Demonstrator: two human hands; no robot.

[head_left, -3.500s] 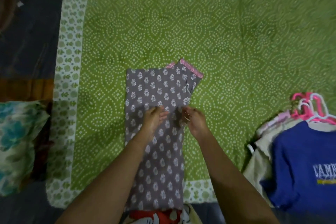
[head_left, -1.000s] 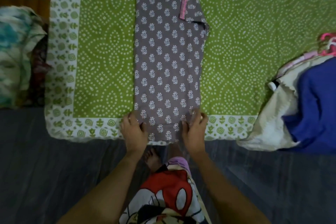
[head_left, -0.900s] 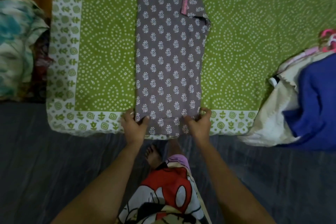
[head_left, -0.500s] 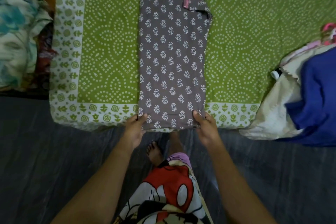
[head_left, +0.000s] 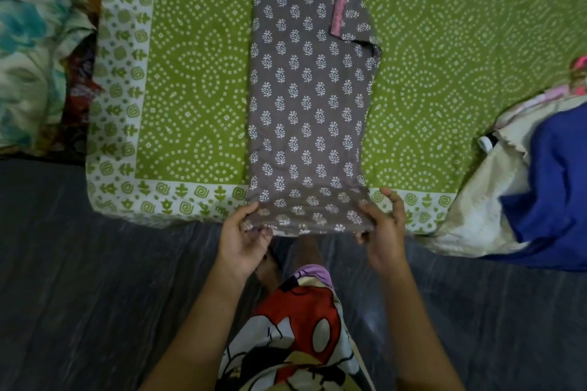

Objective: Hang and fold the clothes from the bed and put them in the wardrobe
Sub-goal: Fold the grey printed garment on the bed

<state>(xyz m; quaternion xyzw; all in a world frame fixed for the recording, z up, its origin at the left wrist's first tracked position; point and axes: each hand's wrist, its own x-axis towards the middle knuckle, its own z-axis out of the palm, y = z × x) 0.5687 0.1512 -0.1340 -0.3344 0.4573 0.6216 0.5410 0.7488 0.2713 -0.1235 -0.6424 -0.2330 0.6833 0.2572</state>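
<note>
At the far left, off the bed cover, lies a crumpled cloth [head_left: 31,67] with a blue and white print. Next to it the green sheet [head_left: 197,73] is spread flat, so it gives a smooth place for folding.

In the middle of the sheet lies the grey garment [head_left: 308,98], already folded into a long narrow strip that runs from far to near. Its near end reaches over the white border of the sheet.

The left hand [head_left: 243,241] pinches the near left corner, thumb on top and fingers curled below. The right hand [head_left: 381,232] is clamped on the near right corner in the same way. I think both corners are held together so that the layers stay even and do not slip. The near edge looks a little raised, so I judge the next step is to carry this end over toward the far end.

At the right, a cream cloth [head_left: 482,200] and a blue shirt [head_left: 556,184] lie in a pile, with a pink hanger [head_left: 581,63] at the edge. They are probably kept apart for hanging. The wardrobe is not visible.
</note>
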